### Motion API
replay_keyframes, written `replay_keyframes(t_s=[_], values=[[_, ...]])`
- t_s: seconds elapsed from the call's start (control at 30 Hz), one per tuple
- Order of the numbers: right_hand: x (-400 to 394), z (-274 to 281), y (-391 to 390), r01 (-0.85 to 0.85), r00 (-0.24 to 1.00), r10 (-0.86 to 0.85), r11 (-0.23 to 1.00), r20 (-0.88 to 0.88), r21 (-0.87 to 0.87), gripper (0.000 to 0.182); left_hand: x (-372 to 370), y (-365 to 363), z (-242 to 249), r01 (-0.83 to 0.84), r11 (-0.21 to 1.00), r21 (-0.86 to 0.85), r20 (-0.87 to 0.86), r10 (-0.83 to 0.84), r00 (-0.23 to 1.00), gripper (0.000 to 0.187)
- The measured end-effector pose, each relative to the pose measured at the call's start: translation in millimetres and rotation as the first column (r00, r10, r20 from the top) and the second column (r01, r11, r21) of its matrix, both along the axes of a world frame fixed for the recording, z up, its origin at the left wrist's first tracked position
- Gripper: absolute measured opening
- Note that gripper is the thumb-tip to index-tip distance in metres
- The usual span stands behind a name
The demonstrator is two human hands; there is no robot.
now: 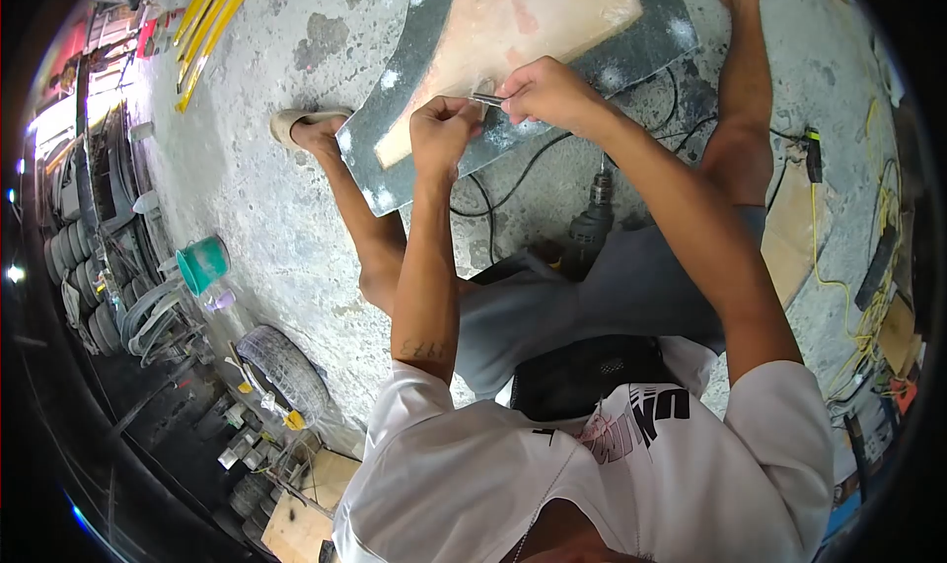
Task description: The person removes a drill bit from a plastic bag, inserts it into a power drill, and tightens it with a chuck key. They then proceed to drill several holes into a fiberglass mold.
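A small metal tool [487,99] is pinched in my right hand [546,94], its tip pointing left toward my left hand [444,135]. The fingers of my left hand are pressed together close to that tip; what they hold is too small to make out. Both hands are over the lower edge of a large dark panel [414,45] with white patches. On the panel lies a pale, pinkish-beige shaped piece [538,21], just beyond my fingers.
A power drill [590,230] stands between my legs, near a black cable [528,169]. Yellow strips [212,26] lie at the upper left. A green bucket [203,264] and a tire [284,374] are at the left. Yellow cord [863,316] lies at the right.
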State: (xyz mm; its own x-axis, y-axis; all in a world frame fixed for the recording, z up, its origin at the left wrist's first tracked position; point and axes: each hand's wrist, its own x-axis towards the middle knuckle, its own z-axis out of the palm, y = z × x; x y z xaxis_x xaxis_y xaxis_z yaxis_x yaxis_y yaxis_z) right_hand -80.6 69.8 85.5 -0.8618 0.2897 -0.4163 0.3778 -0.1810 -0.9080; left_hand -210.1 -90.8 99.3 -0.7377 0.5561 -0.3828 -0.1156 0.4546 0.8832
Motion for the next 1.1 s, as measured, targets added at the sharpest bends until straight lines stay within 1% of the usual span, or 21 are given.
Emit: replay_keyframes(t_s=[0.07,0.1,0.17,0.2,0.27,0.3,0.4,0.5,0.6,0.63,0.7,0.73,0.83,0.87,0.9,0.93,0.97,1.0,1.03,1.07,1.1], values=[[0.6,11.2,0.1,0.003,0.999,-0.004,1.000,0.037,0.020,0.030,3.6,0.5,6.0,-0.123,0.989,0.076,0.129,0.113,0.985,0.021],[-0.2,16.4,0.1,0.002,0.999,-0.004,1.000,0.054,0.030,0.030,3.9,-1.5,4.9,-0.103,0.990,0.094,0.067,0.097,0.993,0.020],[-4.9,18.1,1.3,-0.057,0.996,0.047,0.988,0.072,0.142,0.032,7.0,-4.2,4.5,-0.059,0.990,0.125,-0.056,0.067,0.996,0.018],[-6.9,18.8,2.2,-0.084,0.994,0.069,0.977,0.084,0.197,0.033,9.4,-5.2,4.7,0.002,1.000,0.024,-0.206,0.003,0.979,0.018],[-14.3,24.0,1.4,-0.101,0.994,0.106,0.855,0.019,0.508,0.036,18.1,-1.3,16.9,0.081,0.977,-0.199,-0.464,-0.167,0.870,0.017],[-19.1,26.5,0.9,-0.097,0.991,0.133,0.757,-0.007,0.646,0.038,19.4,0.0,16.8,0.093,0.972,-0.214,-0.480,-0.188,0.857,0.015],[-31.0,53.6,0.5,0.014,0.984,0.114,0.723,-0.139,0.690,0.040,12.6,3.3,12.0,0.134,0.991,0.018,-0.547,-0.102,0.831,0.011],[-44.0,84.1,15.1,0.064,0.979,0.095,0.691,-0.178,0.720,0.043,6.4,13.2,41.6,-0.002,0.988,0.154,-0.312,0.051,0.949,0.012],[-57.6,105.4,31.7,0.045,0.952,0.227,0.558,-0.205,0.829,0.042,3.3,17.3,64.5,0.064,0.993,0.095,-0.407,-0.020,0.913,0.012],[-60.1,129.5,32.1,0.023,0.960,0.218,0.563,-0.175,0.826,0.027,3.1,19.2,68.5,0.058,0.992,0.110,-0.360,-0.015,0.933,0.011],[-68.8,163.3,33.2,-0.130,0.954,0.294,0.575,-0.056,0.808,0.032,-5.8,21.3,66.9,0.112,0.988,0.103,-0.454,-0.054,0.890,0.010],[-70.0,169.3,32.9,-0.206,0.943,0.332,0.578,0.003,0.789,0.035,-8.2,22.4,65.9,0.140,0.985,0.098,-0.497,-0.074,0.865,0.009],[-90.3,157.2,33.4,-0.032,0.948,0.278,0.561,-0.152,0.827,0.032,-10.9,28.5,69.1,0.106,0.967,0.232,-0.313,-0.029,0.949,0.006],[-103.1,89.8,40.1,0.328,0.841,0.346,0.288,-0.417,0.900,0.046,-11.0,26.3,71.3,0.081,0.974,0.210,-0.339,-0.005,0.941,0.007],[-77.9,147.2,28.6,0.150,0.934,0.141,0.679,-0.329,0.718,0.043,-24.5,24.1,49.2,0.087,0.967,0.238,-0.355,0.003,0.935,0.008],[-75.6,135.7,26.4,0.252,0.885,0.004,0.837,-0.466,0.485,0.038,-28.2,24.1,43.4,0.062,0.946,0.317,-0.306,0.041,0.951,0.006],[-68.8,121.9,26.2,0.357,0.767,-0.107,0.891,-0.632,0.282,0.032,-30.0,27.3,49.4,-0.005,0.948,0.318,-0.252,0.090,0.964,0.005],[-49.9,122.2,30.2,0.370,0.851,-0.102,0.813,-0.516,0.449,0.031,-32.0,28.9,48.3,-0.038,0.939,0.343,-0.258,0.133,0.957,0.004],[-23.7,134.0,24.0,0.372,0.895,-0.132,0.749,-0.426,0.549,0.027,-33.5,28.2,53.7,-0.003,0.945,0.327,-0.334,0.118,0.935,0.008],[-0.8,140.0,19.8,0.267,0.961,-0.143,0.712,-0.237,0.650,0.024,-31.3,26.1,60.5,0.037,0.950,0.309,-0.389,0.091,0.917,0.014],[23.5,115.1,18.3,0.269,0.961,-0.143,0.671,-0.236,0.691,0.021,-25.5,19.0,67.1,0.076,0.962,0.261,-0.586,0.096,0.805,0.017]])
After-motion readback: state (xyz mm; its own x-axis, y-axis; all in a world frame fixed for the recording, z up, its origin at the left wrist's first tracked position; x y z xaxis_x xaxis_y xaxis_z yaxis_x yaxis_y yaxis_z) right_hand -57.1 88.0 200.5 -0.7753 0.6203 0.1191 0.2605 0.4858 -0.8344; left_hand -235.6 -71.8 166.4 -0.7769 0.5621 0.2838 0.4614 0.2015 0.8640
